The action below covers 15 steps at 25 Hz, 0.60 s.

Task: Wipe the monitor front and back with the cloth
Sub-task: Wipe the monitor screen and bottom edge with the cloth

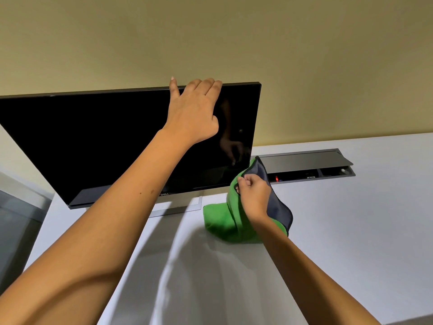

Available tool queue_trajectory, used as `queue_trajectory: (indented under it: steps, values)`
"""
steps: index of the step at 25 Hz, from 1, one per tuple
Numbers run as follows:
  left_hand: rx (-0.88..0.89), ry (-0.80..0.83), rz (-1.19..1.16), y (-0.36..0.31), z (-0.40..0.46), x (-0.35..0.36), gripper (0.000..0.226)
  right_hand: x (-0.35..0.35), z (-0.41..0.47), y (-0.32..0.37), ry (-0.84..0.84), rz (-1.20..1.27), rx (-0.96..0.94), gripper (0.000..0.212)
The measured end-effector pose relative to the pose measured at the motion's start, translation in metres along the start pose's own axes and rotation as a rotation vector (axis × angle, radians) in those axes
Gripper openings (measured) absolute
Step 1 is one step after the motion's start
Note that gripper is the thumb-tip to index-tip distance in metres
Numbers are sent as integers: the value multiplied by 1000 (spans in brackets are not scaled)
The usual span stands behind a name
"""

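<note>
- Head view: left hand [194, 111] laid over the top edge of the monitor [93, 146], near its right end; fingers curled over to the back, forefinger raised above the edge, thumb flat against the dark glass. Gripping the top rim.
- Right hand [253, 195] lower, just beside the monitor's lower right corner, closed in a fist round a bunch of cloth [225, 221]; thumb and curled fingers pinching the fabric.
- Cloth green on one face, dark grey on the other, with a stitched dark border. Upper part lifted in the fist, one corner reaching the monitor's right edge; lower part slumped on the desk [351, 231] in a soft fold.
- Monitor screen black and unlit, thin dark frame, silver strip along the bottom with a small logo. Faint reflection of a hand and of green cloth in the glass near the right side.
- Monitor standing on the white desk on a flat silver base [178, 207], screen facing the camera, leaning in the frame so that its long axis runs left to right and rises a little toward the right. Left part cut off by the picture edge.
- Behind the right hand, a grey cable hatch [304, 163] set in the desk, lid raised, a small red light inside.
- Plain yellowish wall [234, 43] behind.
</note>
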<state>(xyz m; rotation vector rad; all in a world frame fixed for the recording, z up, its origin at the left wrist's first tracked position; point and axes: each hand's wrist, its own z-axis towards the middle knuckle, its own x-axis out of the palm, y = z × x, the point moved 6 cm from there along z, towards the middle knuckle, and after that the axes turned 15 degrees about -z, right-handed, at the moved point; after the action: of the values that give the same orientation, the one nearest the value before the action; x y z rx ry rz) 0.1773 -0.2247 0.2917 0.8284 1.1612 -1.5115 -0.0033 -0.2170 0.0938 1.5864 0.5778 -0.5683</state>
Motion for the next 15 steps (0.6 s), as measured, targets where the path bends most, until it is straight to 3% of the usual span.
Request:
queue_trajectory:
  steps: [8, 12, 15]
  values:
    - [5, 8, 10, 2, 1, 2, 71, 24, 6, -8, -59, 30, 90, 4]
    - [11, 6, 7, 3, 1, 1, 71, 24, 10, -14, -91, -87, 92, 39]
    - [14, -2, 8, 3, 1, 1, 72, 27, 10, -17, -37, 23, 122, 51]
